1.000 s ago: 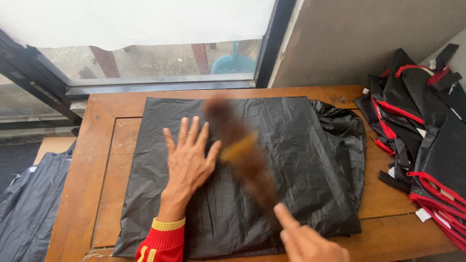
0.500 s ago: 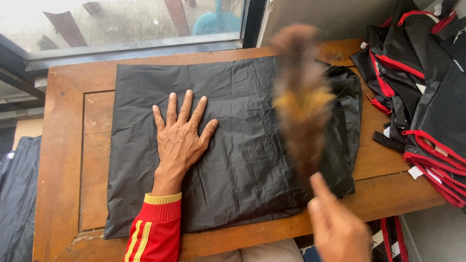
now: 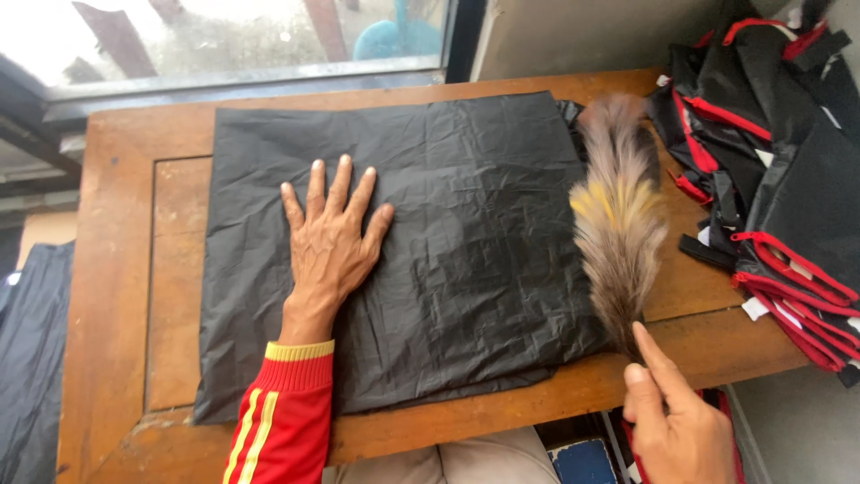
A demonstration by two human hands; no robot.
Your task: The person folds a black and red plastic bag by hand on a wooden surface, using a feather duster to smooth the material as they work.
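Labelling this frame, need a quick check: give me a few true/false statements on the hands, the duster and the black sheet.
1. The left hand lies flat, fingers spread, on the black sheet. True.
2. The right hand holds a feather duster. True.
3. The duster lies over the middle of the sheet. False: it is at the sheet's right edge.
4. The sheet rests on a glass table. False: the table is wooden.
5. Black bags with red trim are piled on the right. True.
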